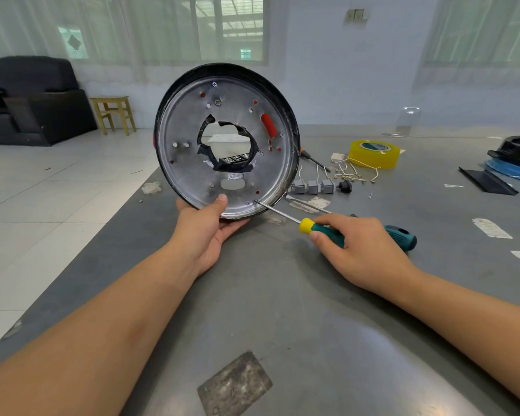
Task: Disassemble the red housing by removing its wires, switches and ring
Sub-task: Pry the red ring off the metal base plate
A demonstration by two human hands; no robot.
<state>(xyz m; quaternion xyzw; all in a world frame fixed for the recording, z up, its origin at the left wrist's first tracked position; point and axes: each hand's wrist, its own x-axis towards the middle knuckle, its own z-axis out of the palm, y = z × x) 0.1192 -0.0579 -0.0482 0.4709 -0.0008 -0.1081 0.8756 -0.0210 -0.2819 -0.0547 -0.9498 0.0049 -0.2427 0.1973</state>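
The left hand point(206, 232) grasped the round housing point(225, 141) upright at the near edge, above the table point(327, 340), while the right hand point(364, 250) gripped the screwdriver point(321, 231), tip against its rim.

Daylight comes through sheer white curtains point(108, 28) over wide windows point(231, 25) along the top of the frame. At the left, a black armchair point(33, 97) stands against the pale wall point(327, 70), with a small yellow wooden stool point(113, 114) just beside it. White floor tiles point(57, 187) fill the left middle.
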